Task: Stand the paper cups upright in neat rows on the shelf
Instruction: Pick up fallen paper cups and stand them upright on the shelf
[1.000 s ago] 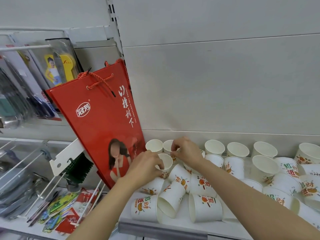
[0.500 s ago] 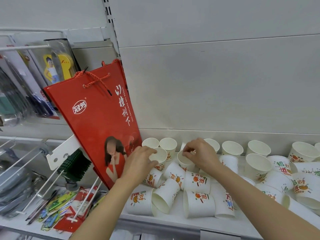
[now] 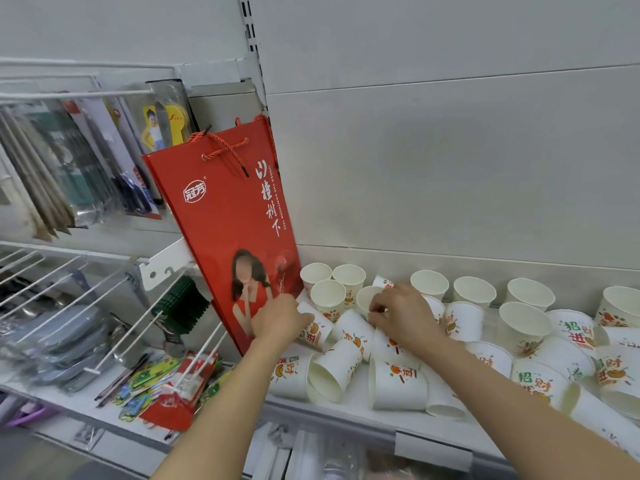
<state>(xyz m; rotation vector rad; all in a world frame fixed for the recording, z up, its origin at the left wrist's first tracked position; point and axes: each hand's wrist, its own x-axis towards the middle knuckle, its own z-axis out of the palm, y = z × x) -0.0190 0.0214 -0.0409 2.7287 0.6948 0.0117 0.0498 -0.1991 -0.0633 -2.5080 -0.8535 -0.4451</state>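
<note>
Fingers: left hand [image 3: 280,320] curls round a tipped paper cup [image 3: 313,329]; right hand [image 3: 403,315] pinches the rim of another cup [image 3: 367,299].
Cups: some upright along the shelf [image 3: 346,410] back, many lying on their sides in front (beside a red bag [image 3: 228,216]).
Handling: likely light, thin-walled, easily crushed; hold gently near the stiffer rim.

Two bare forearms are showing in the head view — no sleeves, cuffs or gloves are covering them up to the frame's lower edge. The left hand [image 3: 278,320] and the right hand [image 3: 403,315] are wearing no rings, and no watch or band is showing at either wrist — nails are looking short and unpainted.
</note>
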